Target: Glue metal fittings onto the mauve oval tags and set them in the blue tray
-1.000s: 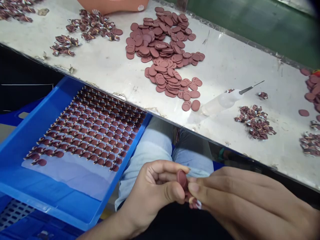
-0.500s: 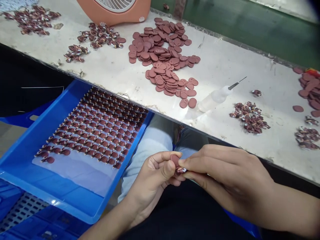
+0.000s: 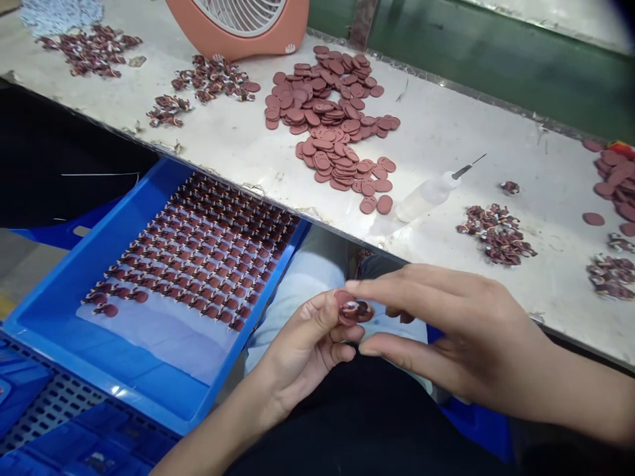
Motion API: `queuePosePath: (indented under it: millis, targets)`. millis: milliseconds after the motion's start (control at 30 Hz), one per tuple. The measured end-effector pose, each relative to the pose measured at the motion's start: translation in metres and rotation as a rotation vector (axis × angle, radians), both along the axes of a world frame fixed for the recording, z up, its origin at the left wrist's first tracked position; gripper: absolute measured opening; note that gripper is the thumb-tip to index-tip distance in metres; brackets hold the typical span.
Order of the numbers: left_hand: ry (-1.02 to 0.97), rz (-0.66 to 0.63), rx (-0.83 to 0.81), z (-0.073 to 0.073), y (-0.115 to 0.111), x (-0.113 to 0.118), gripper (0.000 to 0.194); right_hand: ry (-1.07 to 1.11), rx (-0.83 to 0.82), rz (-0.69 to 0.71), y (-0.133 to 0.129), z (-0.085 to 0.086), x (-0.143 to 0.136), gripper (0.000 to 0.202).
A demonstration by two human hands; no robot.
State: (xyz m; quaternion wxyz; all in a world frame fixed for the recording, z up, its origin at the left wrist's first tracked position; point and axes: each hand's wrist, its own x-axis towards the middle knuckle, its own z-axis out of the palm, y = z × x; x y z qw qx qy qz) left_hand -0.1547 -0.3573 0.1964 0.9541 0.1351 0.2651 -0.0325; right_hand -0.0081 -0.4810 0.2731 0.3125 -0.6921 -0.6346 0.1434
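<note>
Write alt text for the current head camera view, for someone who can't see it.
The left hand pinches a small reddish-brown piece; the right hand is spread beside it. At left, a blue tray holds rows of similar pieces; brown discs, a needle-tipped bottle and an orange fan sit on the pale worktop.

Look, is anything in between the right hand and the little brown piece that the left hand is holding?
No, nothing visible stands between the right hand and the brown piece. The forefinger is right by its edge, maybe touching. The left hand has fingertips curled just below it.
</note>
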Motion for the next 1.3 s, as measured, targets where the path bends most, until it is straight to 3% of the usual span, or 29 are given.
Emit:
queuePosePath:
  millis: [200,400,600,733,867,933,1033,1300]
  targets:
    - [0.019,0.004,-0.11,-0.004,0.007,0.001,0.028,0.131,0.052,-0.096,0.005,-0.011,0.006,0.016]
    - [0.032,0.0,-0.08,-0.007,0.011,0.002,0.029,0.271,0.011,-0.085,0.015,-0.025,0.005,0.021]
    - [-0.003,-0.011,-0.065,-0.013,0.016,0.002,0.036,0.304,0.025,-0.095,0.024,-0.027,0.002,0.013]
    - [-0.012,-0.034,-0.003,-0.013,0.02,0.002,0.057,0.214,0.122,-0.149,0.029,-0.032,-0.004,0.016]
    - [0.17,0.291,0.346,-0.005,0.019,0.001,0.04,-0.128,0.275,-0.259,0.034,-0.05,-0.015,0.02]
    - [0.215,0.405,0.492,-0.002,0.017,0.0,0.034,-0.285,0.341,-0.246,0.037,-0.062,-0.02,0.029]
    - [0.201,0.417,0.57,-0.001,0.018,-0.001,0.032,-0.382,0.388,-0.183,0.045,-0.076,-0.027,0.037]
    - [0.249,0.575,0.609,-0.013,0.03,-0.01,0.028,-0.36,0.451,-0.117,0.08,-0.094,-0.04,0.025]
